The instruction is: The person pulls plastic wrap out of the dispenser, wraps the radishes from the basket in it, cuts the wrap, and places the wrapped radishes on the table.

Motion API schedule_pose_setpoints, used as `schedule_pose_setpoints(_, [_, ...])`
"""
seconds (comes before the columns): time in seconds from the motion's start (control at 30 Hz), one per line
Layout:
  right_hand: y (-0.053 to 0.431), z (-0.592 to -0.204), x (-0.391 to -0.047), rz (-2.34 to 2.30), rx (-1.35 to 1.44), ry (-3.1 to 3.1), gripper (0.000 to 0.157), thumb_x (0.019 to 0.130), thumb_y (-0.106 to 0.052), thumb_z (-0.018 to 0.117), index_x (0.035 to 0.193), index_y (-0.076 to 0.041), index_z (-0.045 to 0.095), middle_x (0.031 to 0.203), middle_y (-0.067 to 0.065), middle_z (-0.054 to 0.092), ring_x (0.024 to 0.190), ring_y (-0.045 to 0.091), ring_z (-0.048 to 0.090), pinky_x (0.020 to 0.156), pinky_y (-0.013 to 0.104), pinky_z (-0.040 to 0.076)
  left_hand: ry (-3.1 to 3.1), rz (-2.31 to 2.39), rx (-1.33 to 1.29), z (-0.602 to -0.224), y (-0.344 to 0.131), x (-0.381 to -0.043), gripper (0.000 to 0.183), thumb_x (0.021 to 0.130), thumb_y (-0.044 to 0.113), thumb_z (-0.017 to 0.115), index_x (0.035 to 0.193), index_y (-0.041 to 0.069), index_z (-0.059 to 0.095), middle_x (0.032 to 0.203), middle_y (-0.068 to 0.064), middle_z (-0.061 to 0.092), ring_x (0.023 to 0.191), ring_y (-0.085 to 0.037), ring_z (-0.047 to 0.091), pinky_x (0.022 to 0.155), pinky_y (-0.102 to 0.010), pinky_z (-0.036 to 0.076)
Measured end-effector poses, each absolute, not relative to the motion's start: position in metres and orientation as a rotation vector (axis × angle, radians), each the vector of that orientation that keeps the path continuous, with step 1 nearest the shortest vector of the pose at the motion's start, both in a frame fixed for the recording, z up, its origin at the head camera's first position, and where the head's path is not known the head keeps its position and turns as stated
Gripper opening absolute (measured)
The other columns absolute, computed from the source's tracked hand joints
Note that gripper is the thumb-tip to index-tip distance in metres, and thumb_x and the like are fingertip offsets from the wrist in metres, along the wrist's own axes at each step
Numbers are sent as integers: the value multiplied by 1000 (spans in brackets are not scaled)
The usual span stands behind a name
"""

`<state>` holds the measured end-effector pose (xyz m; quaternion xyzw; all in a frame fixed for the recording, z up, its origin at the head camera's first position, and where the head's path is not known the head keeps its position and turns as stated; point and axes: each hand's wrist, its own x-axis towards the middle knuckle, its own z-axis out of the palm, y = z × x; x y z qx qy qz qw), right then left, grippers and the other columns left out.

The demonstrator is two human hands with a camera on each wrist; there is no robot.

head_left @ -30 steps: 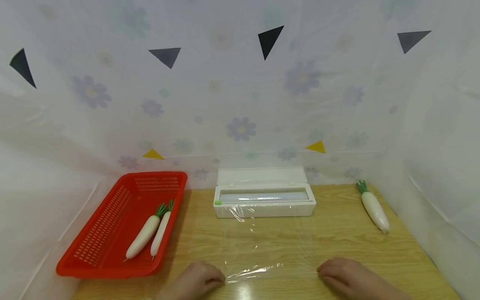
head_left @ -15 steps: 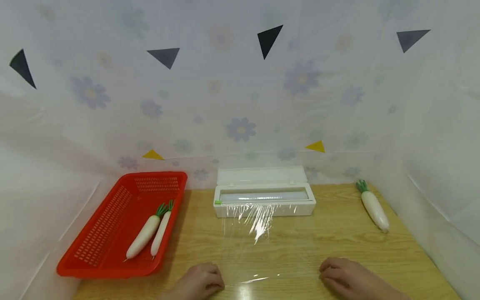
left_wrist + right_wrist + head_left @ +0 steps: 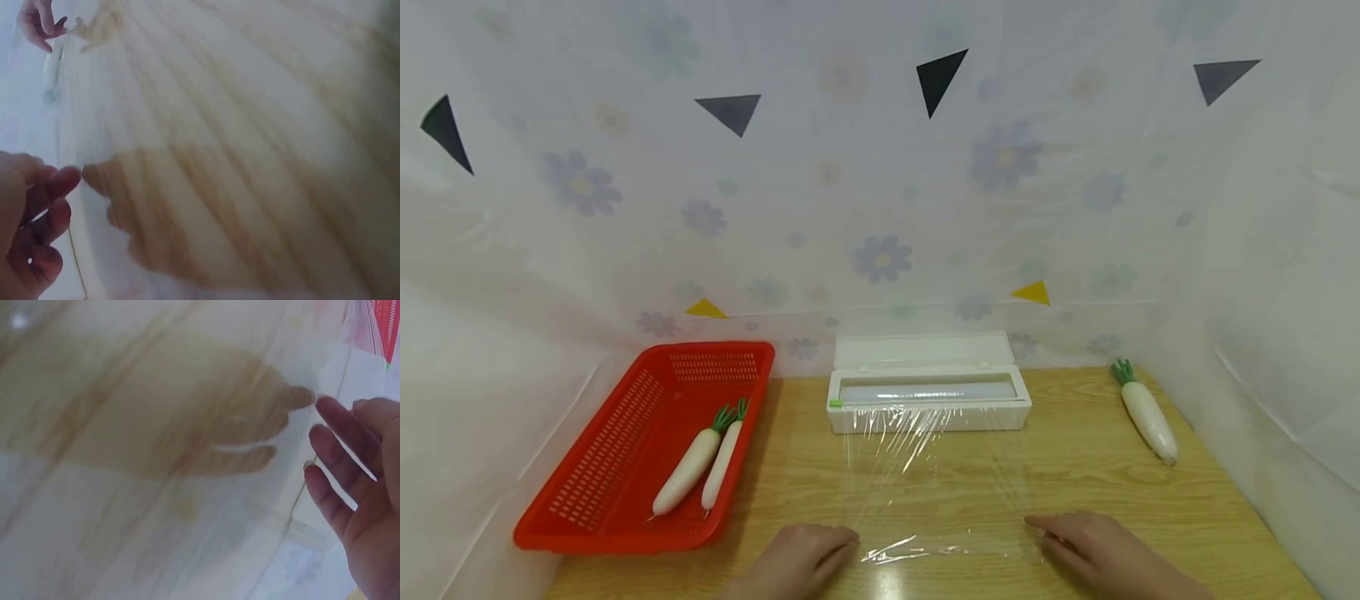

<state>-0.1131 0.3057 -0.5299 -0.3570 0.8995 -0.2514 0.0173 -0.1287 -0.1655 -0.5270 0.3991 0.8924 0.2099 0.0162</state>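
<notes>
A sheet of clear plastic wrap (image 3: pixel 917 500) runs from the white wrap dispenser (image 3: pixel 928 418) toward the near side of the wooden table (image 3: pixel 1075 467). My left hand (image 3: pixel 801 557) is at its near left corner, fingertips right at the film's edge. In the left wrist view the fingers (image 3: pixel 57 219) are loosely bent and one tip meets the glossy tabletop. On the opposite side my right hand (image 3: pixel 1097 548) points its forefinger at the near right corner. The right wrist view shows its fingers (image 3: pixel 337 447) fairly straight and spread, tips at the tabletop.
A red plastic basket (image 3: pixel 625 533) stands at the left with two white radishes (image 3: pixel 688 473) inside. Another white radish (image 3: pixel 1150 423) lies at the far right. The dispenser's lid (image 3: pixel 925 351) is raised against the flowered curtain (image 3: pixel 880 192) enclosing the table.
Both hands have moved slightly inward, to the film's near corners. The right forefinger has stretched out. Glare and creases on the plastic wrap have shifted; the basket and radishes stay put.
</notes>
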Motion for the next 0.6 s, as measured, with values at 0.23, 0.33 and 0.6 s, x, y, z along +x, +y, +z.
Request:
schedule_pose_setpoints(0.23, [302,-538,-114,-715,-1176,2853,39,101,-25,71,133,-5,69,99,-19,60,80,-10,47,62,21,47,2893,591,1444,-535,-163,-128,12,94,17,77,105,19,75,84,13,62,74,7,52,64,-9,40])
schedule_pose_setpoints(0.33, [305,-543,-112,-653,-1256,2926,39,98,-27,74,131,-7,72,97,-20,53,79,-10,39,60,17,41,2933,568,1496,-538,-166,-127,17,91,17,80,107,19,75,84,12,60,75,4,51,64,-10,39])
schedule_pose_setpoints(0.6, [312,-547,-113,-640,-1307,2976,40,96,-31,75,133,-15,72,96,-21,49,77,-10,34,60,14,36,2983,495,1544,-535,-169,-125,18,88,17,82,104,20,75,79,14,56,72,2,46,61,-8,31])
